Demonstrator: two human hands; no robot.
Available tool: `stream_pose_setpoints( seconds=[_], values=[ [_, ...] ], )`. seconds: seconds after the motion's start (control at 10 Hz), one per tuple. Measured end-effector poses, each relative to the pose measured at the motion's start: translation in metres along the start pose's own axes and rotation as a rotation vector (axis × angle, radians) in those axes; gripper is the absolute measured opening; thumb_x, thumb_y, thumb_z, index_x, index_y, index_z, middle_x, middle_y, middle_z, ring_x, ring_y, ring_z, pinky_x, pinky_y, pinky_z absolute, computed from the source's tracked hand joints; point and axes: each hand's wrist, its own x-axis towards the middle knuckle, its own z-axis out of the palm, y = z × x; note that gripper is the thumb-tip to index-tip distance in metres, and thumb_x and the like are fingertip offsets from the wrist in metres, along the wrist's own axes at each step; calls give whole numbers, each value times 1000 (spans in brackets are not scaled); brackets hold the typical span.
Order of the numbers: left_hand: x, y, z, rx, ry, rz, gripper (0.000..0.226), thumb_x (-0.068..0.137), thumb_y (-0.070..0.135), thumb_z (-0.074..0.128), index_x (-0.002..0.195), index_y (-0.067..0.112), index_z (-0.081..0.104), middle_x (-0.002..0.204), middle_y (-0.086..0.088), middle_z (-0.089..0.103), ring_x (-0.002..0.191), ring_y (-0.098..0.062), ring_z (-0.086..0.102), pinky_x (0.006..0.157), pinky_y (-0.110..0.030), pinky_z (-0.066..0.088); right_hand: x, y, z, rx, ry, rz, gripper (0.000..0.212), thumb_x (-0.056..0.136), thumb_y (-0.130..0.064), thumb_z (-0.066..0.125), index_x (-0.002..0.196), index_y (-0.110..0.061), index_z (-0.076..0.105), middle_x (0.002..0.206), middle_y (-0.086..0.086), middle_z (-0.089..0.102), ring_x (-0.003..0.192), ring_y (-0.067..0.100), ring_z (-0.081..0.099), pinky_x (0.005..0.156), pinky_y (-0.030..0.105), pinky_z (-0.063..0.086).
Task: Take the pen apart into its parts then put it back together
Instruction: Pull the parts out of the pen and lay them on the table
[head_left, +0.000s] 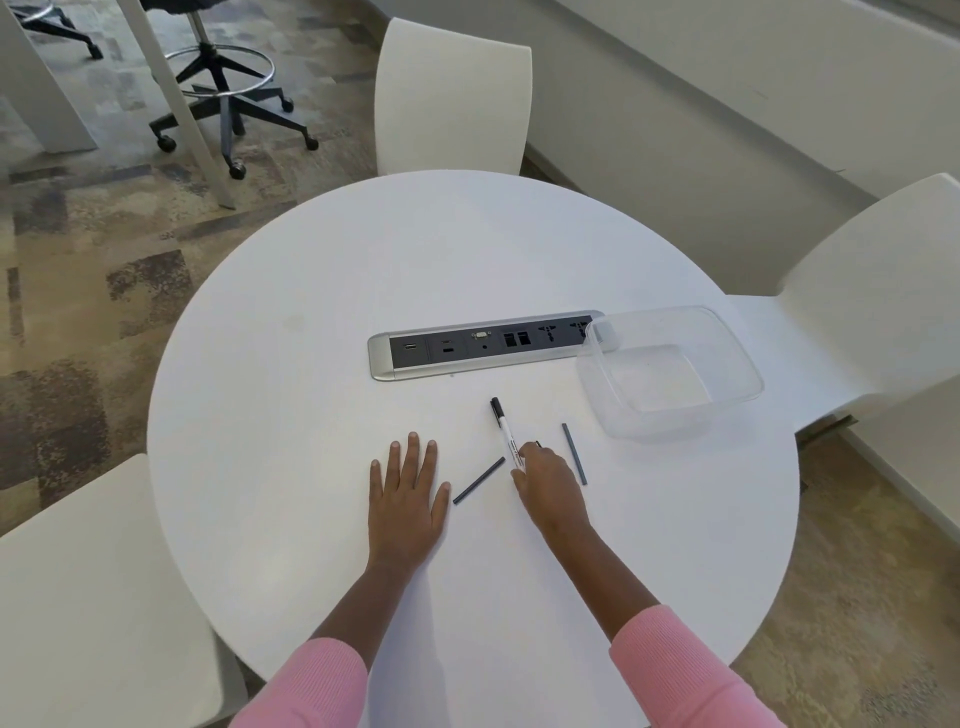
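Observation:
A white pen (504, 429) with a black cap lies on the round white table (311, 364), its capped end pointing away from me. My right hand (546, 480) rests over the pen's near end, fingers curled around it; a small black bit shows at the fingertips. A dark grey stick (478, 480) lies slanted between my hands. A second dark grey stick (574, 453) lies just right of my right hand. My left hand (406, 493) lies flat on the table, fingers spread, holding nothing.
A power and data socket strip (483, 345) is set into the table beyond the pen. A clear plastic container (670, 371) stands at the right, overlapping the strip's end. White chairs stand around the table; an office stool stands far left.

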Motion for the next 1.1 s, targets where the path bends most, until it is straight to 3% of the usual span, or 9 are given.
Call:
stream_pose_setpoints(
  seconds=[0.2, 0.7, 0.8, 0.9, 1.1],
  values=[
    [-1, 2, -5, 47, 7, 4, 56, 86, 35, 29, 131, 8, 50, 138, -17, 48, 125, -39, 46, 100, -58, 35, 2, 0, 7, -12, 15, 5, 23, 94, -16, 44, 112, -2, 46, 115, 16, 54, 106, 31, 52, 84, 38, 44],
    [-1, 1, -4, 50, 46, 13, 57, 86, 36, 28, 133, 9, 47, 140, -16, 46, 128, -38, 43, 102, -57, 32, 5, -2, 15, 87, 55, 37, 25, 93, -19, 45, 111, -2, 49, 115, 17, 53, 104, 33, 53, 82, 38, 44],
    [0, 0, -2, 47, 43, 14, 58, 86, 36, 28, 133, 9, 47, 141, -16, 45, 128, -38, 43, 103, -56, 32, 1, -1, 16, 43, 121, -16, 26, 94, -16, 40, 115, -4, 49, 113, 15, 52, 103, 31, 53, 79, 36, 45],
    [0, -1, 0, 40, 33, 9, 59, 87, 38, 24, 137, 10, 42, 145, -15, 40, 132, -36, 37, 107, -54, 26, -3, -2, 19, -14, 156, -192, 29, 92, -8, 39, 118, -7, 51, 111, 13, 52, 100, 27, 51, 74, 35, 46],
    [-1, -2, 0, 15, 8, -9, 60, 88, 37, 20, 139, 12, 38, 148, -13, 35, 136, -34, 32, 111, -51, 21, -10, -4, 29, -80, 97, -358, 22, 90, -11, 44, 109, -9, 55, 102, 9, 53, 95, 26, 50, 69, 38, 47]
  ],
)
